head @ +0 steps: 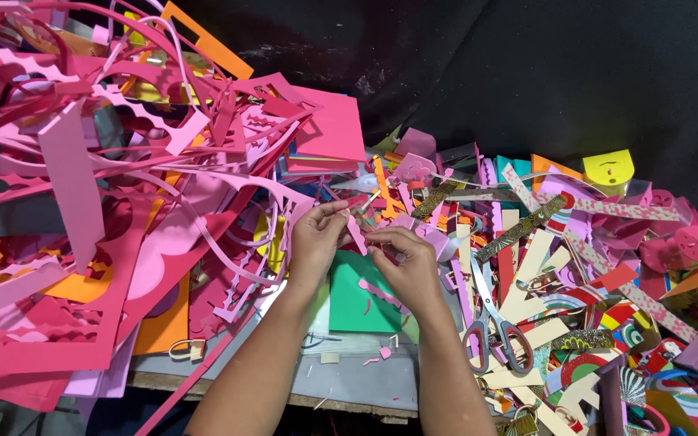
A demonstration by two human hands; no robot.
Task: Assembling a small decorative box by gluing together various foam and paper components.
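My left hand (pixel 314 239) and my right hand (pixel 408 264) meet over a green sheet of paper (pixel 351 300) on the table. Between the fingertips of both hands I pinch a small pink paper strip (pixel 356 233). The left thumb and forefinger hold its upper end, the right fingers hold its lower part. Tiny pink paper scraps (pixel 380 295) lie on the green sheet under my right hand. A glue bottle tip (pixel 359 185) lies just beyond my hands.
A big heap of pink and red cut paper (pixel 107 186) fills the left half. Scissors with red-and-grey handles (pixel 493 319) lie right of my right hand. Coloured strips and patterned offcuts (pixel 599 266) cover the right side. The table's front edge (pixel 341 400) runs below.
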